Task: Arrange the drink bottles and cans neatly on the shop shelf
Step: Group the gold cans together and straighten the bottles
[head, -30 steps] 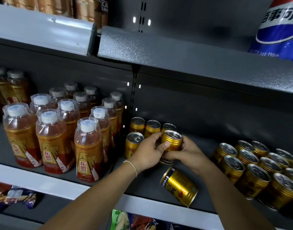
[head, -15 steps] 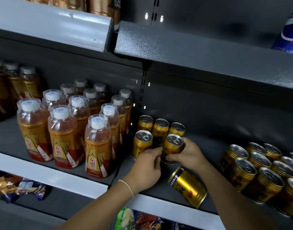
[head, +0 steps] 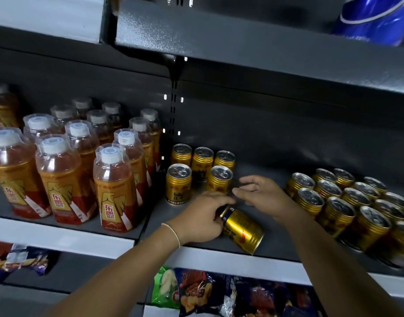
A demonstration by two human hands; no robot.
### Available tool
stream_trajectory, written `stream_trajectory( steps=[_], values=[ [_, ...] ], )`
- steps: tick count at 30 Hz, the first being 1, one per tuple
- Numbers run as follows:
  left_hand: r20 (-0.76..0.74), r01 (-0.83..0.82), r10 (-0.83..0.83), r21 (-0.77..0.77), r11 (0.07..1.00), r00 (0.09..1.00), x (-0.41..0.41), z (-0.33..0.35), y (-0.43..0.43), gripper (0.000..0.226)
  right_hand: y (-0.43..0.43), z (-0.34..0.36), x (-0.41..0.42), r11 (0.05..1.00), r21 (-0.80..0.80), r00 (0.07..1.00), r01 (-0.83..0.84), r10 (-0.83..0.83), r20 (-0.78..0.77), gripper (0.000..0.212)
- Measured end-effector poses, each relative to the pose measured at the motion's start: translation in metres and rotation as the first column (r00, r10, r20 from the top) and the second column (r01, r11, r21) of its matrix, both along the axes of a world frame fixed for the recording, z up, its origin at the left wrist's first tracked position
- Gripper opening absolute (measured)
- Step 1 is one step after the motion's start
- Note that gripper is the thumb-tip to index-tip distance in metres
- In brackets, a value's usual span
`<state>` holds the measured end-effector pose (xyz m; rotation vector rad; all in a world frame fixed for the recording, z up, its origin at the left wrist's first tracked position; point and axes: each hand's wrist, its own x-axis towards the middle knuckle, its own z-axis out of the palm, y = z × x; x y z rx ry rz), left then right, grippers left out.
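Lying can [head: 242, 229] on its side, lower centre of frame, on the dark shelf [head: 260, 167] near the front edge, top end pointing left. Left hand [head: 203, 218] has fingers curled round that top end, gripping it. Right hand [head: 262, 195] hovers just above and right of it, fingers loosely apart, holding nothing. Five upright cans [head: 201, 172] stand just behind the hands, centre frame. Bottles [head: 115, 188] with orange drink fill the left. Block of cans [head: 347, 202] at right, well apart. Snack bags [head: 219, 291] on the shelf below. Blue bottle [head: 374, 17] upper right.
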<state>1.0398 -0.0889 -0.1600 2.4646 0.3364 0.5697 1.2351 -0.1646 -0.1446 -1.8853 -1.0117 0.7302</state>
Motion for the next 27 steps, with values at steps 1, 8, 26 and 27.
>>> stream_trajectory(
  steps=[1,8,26,27],
  values=[
    [-0.035,0.028,-0.028,0.002,1.000,0.999,0.003,0.004,0.000,0.061,-0.007,0.001,0.001,1.000,0.004,1.000,0.002,-0.002,0.000,0.044],
    [-0.280,0.208,-0.171,0.108,0.972,0.945,0.019,0.010,-0.004,0.071,-0.042,-0.004,-0.002,0.998,-0.059,0.999,-0.014,0.017,0.044,0.010],
    [0.089,-0.213,0.227,-0.146,0.966,0.970,0.021,-0.015,-0.010,0.050,-0.050,-0.006,-0.021,0.971,0.198,0.981,0.135,-0.104,-0.163,0.054],
    [0.084,-0.211,0.224,-0.135,0.968,0.971,0.019,-0.015,-0.009,0.052,-0.047,-0.006,-0.022,0.964,0.222,0.979,0.145,-0.108,-0.172,0.054]
  ],
)
